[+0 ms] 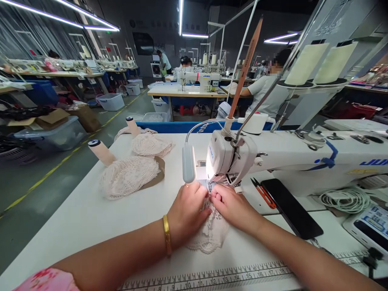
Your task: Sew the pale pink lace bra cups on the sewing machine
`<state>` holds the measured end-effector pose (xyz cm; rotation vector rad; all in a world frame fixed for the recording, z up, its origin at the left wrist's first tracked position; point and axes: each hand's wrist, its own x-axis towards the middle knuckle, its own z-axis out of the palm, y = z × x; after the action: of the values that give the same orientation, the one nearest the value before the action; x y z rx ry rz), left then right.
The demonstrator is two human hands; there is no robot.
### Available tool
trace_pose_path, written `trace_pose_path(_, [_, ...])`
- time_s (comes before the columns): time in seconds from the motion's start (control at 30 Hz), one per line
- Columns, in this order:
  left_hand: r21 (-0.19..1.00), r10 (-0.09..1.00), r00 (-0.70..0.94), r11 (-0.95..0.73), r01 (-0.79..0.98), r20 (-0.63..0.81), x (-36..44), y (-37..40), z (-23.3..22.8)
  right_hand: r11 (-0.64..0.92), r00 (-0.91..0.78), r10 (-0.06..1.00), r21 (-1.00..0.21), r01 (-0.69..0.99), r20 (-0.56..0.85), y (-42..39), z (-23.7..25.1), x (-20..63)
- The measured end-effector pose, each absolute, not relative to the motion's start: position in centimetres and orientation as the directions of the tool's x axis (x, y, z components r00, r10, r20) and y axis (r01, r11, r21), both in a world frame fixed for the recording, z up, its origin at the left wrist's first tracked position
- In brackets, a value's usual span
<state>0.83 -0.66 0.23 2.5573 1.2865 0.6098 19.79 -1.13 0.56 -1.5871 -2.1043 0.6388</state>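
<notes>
From where I stand, the white counter (145, 226) carries a sewing machine (232, 155), with the left hand (189, 206) and right hand (233, 206) close together under its needle. Their fingers are curled, seemingly pinching the upper end of the lace (209, 240). It lies between and below them, its long axis running from the needle back toward the worker; the left hand looks nearer its middle. Blue "JUKI" marks the machine and another machine (201, 79) beyond; the ruler (233, 278) shows small numbers, 12 to 15 readable.

Lace (209, 238) before mach. (285, 147), phone (292, 208) to R.
</notes>
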Motion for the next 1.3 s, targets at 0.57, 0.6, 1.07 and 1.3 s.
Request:
trace_pose_path(0.57, [0.178,0.558,0.702,-0.822,0.541,0.442,0.1,0.0,-1.0,0.559,-0.469,0.824,-0.324,0.763,0.316,-2.7,-1.5,21.8])
trace_pose_path(0.6, [0.181,0.565,0.698,-0.817,0.547,0.439,0.0,0.0,-1.0,0.558,-0.468,0.824,-0.312,0.769,0.319,-2.6,-1.5,21.8])
trace_pose_path(1.07, [0.235,0.646,0.677,-0.762,0.604,0.353,0.5,-0.4,-0.6,0.487,-0.383,0.842,-0.228,0.843,0.38,-1.7,-2.0,22.2])
trace_pose_path(1.3, [0.229,0.649,0.681,-0.759,0.609,0.338,0.7,-0.4,-0.7,0.489,-0.396,0.834,-0.18,0.854,0.385,-1.5,-2.4,22.3])
